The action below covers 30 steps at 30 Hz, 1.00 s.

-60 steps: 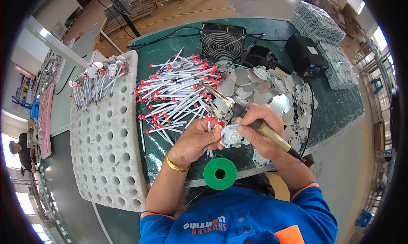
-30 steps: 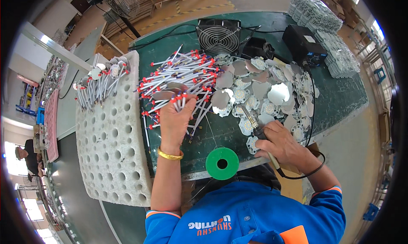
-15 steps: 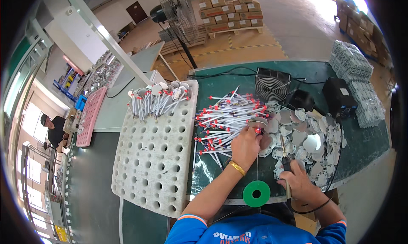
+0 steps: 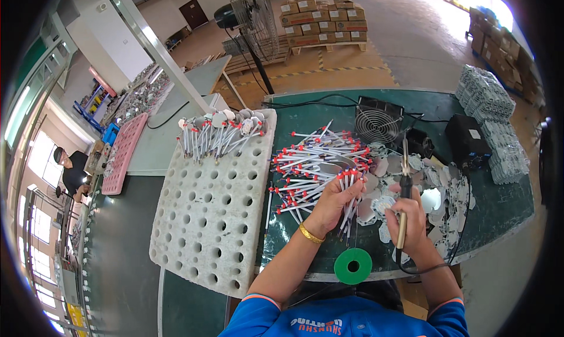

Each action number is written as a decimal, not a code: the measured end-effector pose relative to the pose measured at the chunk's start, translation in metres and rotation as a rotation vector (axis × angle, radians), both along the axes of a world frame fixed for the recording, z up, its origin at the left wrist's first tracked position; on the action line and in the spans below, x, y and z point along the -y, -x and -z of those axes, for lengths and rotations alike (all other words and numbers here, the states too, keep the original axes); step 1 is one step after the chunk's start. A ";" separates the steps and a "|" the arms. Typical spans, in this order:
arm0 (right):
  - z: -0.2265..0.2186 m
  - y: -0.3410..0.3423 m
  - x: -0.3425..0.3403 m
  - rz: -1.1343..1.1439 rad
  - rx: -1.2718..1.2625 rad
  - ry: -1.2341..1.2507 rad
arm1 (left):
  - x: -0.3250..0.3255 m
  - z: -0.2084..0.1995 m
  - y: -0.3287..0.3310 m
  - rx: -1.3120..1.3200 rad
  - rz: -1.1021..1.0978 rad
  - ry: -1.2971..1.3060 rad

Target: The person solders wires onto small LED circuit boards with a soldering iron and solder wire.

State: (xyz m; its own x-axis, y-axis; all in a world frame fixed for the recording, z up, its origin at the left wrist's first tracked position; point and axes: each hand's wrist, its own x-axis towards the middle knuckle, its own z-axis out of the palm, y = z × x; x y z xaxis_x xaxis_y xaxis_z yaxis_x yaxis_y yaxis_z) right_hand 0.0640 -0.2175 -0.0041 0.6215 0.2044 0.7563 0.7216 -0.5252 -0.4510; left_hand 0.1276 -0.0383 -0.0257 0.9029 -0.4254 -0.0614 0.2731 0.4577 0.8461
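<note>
Left hand (image 4: 335, 205) fingers curled shut around a small bundle of thin white wires with red-sleeved ends (image 4: 351, 205), palm down at the near edge of the loose wire pile (image 4: 314, 164). Right hand (image 4: 411, 219) fingers wrapped tight on a soldering iron (image 4: 404, 190), yellow handle low, dark barrel upright, tip just above a round pale circuit disc (image 4: 383, 205). Just beside: more scattered flat discs (image 4: 437, 190), a green solder spool (image 4: 353, 266) at the near rim. Underneath: a dark green surface (image 4: 499, 208); left, a white foam tray (image 4: 211, 214) pocked with round holes; behind, a small square fan (image 4: 379, 122), a black box (image 4: 468, 141). Beyond: concrete floor, stacked cardboard boxes (image 4: 323, 20).
</note>
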 end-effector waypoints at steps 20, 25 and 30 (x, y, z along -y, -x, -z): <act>0.005 -0.025 -0.002 0.154 -0.206 -0.348 | 0.015 0.005 0.018 0.108 -0.065 -0.198; 0.003 -0.024 -0.003 0.145 -0.212 -0.358 | 0.015 0.002 0.020 0.096 -0.045 -0.227; 0.001 -0.024 0.006 0.096 -0.257 -0.260 | 0.015 0.006 0.018 0.124 -0.078 -0.255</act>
State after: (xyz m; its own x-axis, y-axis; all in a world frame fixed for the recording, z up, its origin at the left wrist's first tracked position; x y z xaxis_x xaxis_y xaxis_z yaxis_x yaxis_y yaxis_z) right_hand 0.0878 -0.2234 -0.0055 0.8046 -0.0423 0.5923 0.5206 -0.4297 -0.7378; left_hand 0.1095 -0.0537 -0.0321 0.9395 -0.3397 -0.0446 0.1329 0.2415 0.9612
